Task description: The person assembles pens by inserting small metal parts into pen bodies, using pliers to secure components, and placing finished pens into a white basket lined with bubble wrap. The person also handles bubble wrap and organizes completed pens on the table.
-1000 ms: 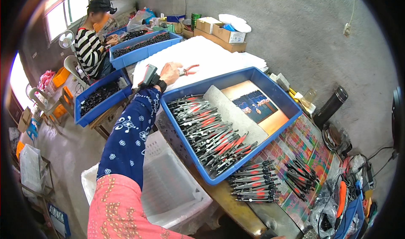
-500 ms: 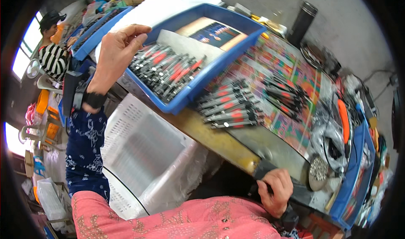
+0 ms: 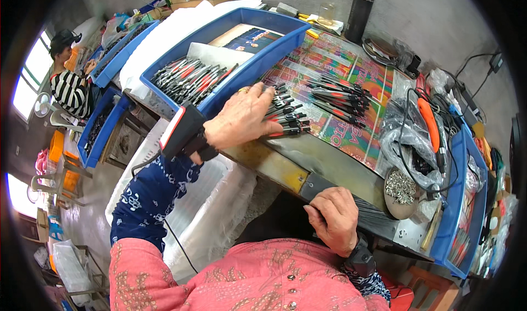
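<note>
My left hand (image 3: 241,116) reaches over a pile of slender black-and-red pen-like pieces (image 3: 288,119) beside the blue tray. Its thumb and fingers are spread apart on the pile, with some fingertips hidden. More of these pieces (image 3: 192,80) fill the near part of the blue tray (image 3: 255,69). A second pile (image 3: 343,102) lies to the right on the patterned table cover. At the table's front edge, my right hand (image 3: 336,217) is curled closed; whatever is inside its fingers, if anything, is hidden.
A dish of small metal parts (image 3: 401,187) stands at the right, near an orange-handled tool (image 3: 429,124) with a cable. Behind them rises a dark flask (image 3: 360,14). Another blue tray (image 3: 461,201) is at far right. At far left sits a person in stripes (image 3: 71,94).
My left hand has come down from above the blue tray, moving right onto the near pile. My right hand stays curled near the table edge. The view has shifted slightly.
</note>
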The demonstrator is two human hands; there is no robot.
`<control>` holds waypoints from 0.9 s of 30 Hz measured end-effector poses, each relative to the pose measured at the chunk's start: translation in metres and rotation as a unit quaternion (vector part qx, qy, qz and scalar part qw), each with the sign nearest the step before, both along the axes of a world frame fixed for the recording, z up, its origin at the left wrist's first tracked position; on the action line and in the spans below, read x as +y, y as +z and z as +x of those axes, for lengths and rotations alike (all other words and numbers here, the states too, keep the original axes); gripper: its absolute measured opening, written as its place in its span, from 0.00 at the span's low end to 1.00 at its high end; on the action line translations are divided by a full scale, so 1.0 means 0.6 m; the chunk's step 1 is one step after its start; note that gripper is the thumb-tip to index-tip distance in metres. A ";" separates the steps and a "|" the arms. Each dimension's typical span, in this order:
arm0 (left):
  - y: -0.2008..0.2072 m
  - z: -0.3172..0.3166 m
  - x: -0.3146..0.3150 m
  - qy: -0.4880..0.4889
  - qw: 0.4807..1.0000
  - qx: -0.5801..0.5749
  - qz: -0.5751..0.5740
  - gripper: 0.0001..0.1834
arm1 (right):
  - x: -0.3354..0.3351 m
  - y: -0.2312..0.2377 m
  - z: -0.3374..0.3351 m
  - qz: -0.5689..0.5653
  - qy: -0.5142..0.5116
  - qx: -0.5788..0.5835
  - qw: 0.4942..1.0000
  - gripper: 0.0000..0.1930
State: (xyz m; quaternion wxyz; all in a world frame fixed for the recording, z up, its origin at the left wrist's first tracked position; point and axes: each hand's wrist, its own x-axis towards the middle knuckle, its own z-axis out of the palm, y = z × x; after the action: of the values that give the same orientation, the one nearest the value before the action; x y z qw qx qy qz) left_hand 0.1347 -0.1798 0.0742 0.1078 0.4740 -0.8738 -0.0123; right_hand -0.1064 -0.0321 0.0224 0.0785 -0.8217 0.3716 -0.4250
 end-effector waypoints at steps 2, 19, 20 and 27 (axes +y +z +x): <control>-0.009 -0.004 -0.021 0.027 0.998 -0.016 0.052 0.42 | 0.000 -0.001 -0.002 0.002 0.005 -0.006 1.000 0.10; -0.035 0.008 -0.049 0.003 1.000 0.006 0.026 0.46 | -0.003 -0.003 0.004 -0.011 -0.005 0.010 1.000 0.10; -0.032 0.009 -0.048 -0.005 1.000 0.013 0.028 0.48 | -0.003 -0.003 0.004 -0.010 -0.006 0.011 1.000 0.10; -0.025 0.007 -0.039 -0.004 0.998 -0.005 0.057 0.49 | -0.004 -0.002 0.005 -0.010 -0.009 0.015 1.000 0.11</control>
State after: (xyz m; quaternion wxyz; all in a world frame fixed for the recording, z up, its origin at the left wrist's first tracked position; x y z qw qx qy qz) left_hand 0.1388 -0.2032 0.0589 0.0758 0.4758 -0.8742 -0.0603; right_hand -0.1035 -0.0346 0.0213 0.0607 -0.8252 0.3762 -0.4169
